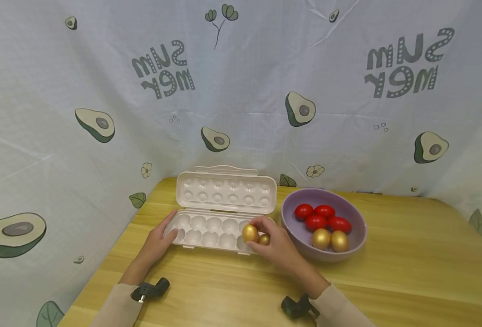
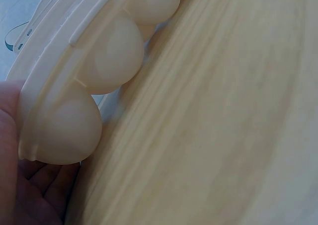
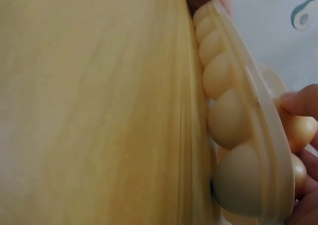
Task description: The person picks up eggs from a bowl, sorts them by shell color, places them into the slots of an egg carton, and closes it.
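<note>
A cream plastic egg carton (image 1: 220, 210) lies open on the table, its lid tipped back. My left hand (image 1: 155, 243) grips the carton's left end; in the left wrist view the thumb (image 2: 7, 135) lies along the rim and the fingers reach beneath the cups. Over the carton's right end, my right hand (image 1: 279, 247) pinches a gold egg (image 1: 250, 233) between thumb and fingers. Just right of it, a second gold egg (image 1: 264, 239) shows under the same hand, partly covered. The right wrist view shows the thumb (image 3: 298, 102) on the upper egg.
Right of the carton stands a purple bowl (image 1: 361, 243) with several red eggs (image 1: 316, 222) and two gold eggs (image 1: 321, 238). A wooden table (image 1: 408, 245) carries everything. A printed white curtain (image 1: 249, 81) hangs behind it.
</note>
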A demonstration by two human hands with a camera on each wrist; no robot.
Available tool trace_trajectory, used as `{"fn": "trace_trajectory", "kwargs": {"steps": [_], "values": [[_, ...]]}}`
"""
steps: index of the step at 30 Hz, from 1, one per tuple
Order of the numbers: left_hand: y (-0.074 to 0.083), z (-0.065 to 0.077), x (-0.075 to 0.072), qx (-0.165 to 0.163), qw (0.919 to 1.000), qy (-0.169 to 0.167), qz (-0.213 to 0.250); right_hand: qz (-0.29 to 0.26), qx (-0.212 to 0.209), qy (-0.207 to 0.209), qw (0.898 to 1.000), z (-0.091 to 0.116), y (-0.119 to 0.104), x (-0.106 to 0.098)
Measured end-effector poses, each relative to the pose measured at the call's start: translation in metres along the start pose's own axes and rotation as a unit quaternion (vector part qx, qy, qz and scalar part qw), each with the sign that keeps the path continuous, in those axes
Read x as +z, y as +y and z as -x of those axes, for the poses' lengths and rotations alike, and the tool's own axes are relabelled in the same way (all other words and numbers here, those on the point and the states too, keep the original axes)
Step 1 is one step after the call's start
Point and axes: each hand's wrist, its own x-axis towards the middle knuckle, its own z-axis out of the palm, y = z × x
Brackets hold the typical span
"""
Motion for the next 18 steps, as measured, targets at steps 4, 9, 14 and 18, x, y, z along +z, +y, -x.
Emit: {"fn": "trace_trajectory", "kwargs": {"steps": [4,9,14,18], "values": [[-0.0001,-0.0011,0.0004,0.002,1.0,0.0,0.0,0.019,-0.002,0.0,1.0,0.0004,0.0007,0.0013],[-0.0005,-0.0011,0.0007,0.004,1.0,0.0,-0.001,0.041,-0.019,-0.001,0.999,0.0007,0.0009,0.0022],[-0.0008,-0.0006,0.0007,0.006,1.0,0.002,-0.003,0.051,-0.013,-0.002,0.999,0.0007,0.0008,0.003],[-0.001,-0.0003,0.0012,0.006,1.0,0.002,-0.002,0.051,0.002,-0.007,0.999,0.0015,-0.0001,0.0038]]}}
